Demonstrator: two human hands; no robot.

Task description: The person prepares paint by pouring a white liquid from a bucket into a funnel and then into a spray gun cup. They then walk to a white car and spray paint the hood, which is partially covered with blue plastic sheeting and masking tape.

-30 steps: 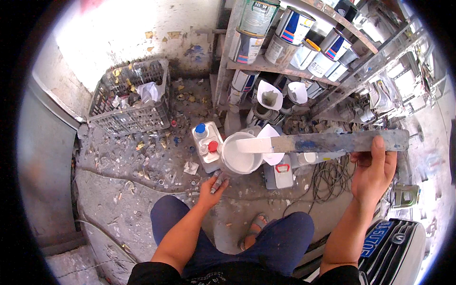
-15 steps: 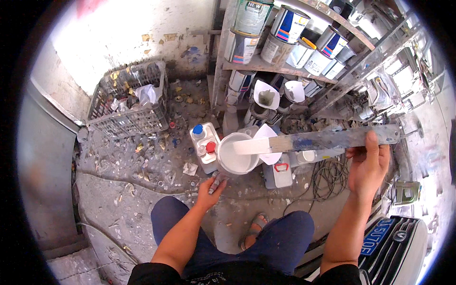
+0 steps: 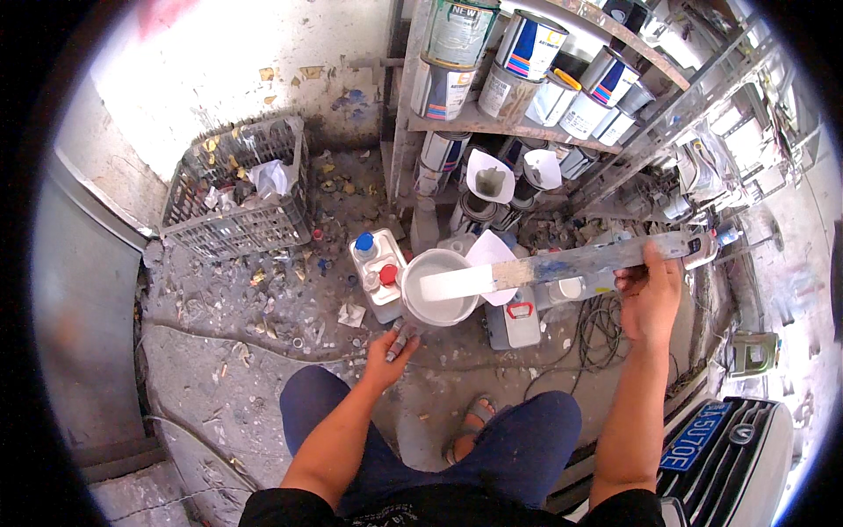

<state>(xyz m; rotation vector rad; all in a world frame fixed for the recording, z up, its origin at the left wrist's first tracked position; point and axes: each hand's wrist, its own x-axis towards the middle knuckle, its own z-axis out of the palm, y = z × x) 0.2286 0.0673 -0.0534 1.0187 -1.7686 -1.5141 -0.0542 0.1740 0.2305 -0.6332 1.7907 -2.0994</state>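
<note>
My right hand (image 3: 652,303) grips the outer end of a long flat stirring stick (image 3: 571,266), smeared with grey and blue paint. Its white-coated end rests inside a round white tub (image 3: 442,249), over pale, whitish liquid. Close below the tub's left side, my left hand (image 3: 386,360) is closed around a short, grey-stained, rod-like piece (image 3: 398,341). Whether that piece is joined to the tub I cannot tell. A white paper cone (image 3: 490,250) lies against the tub's right side, partly behind the stick.
Left of the tub stands a white jug (image 3: 379,255) with blue and red caps; a metal can (image 3: 524,329) with a red handle sits right. Paint cans fill the shelf (image 3: 492,123) ahead. A litter crate (image 3: 237,233), coiled cable (image 3: 606,329) and car front (image 3: 729,448) surround me.
My right hand has moved left and slightly down, pushing the stick's coated end farther into the tub toward its left side. My left hand has barely moved.
</note>
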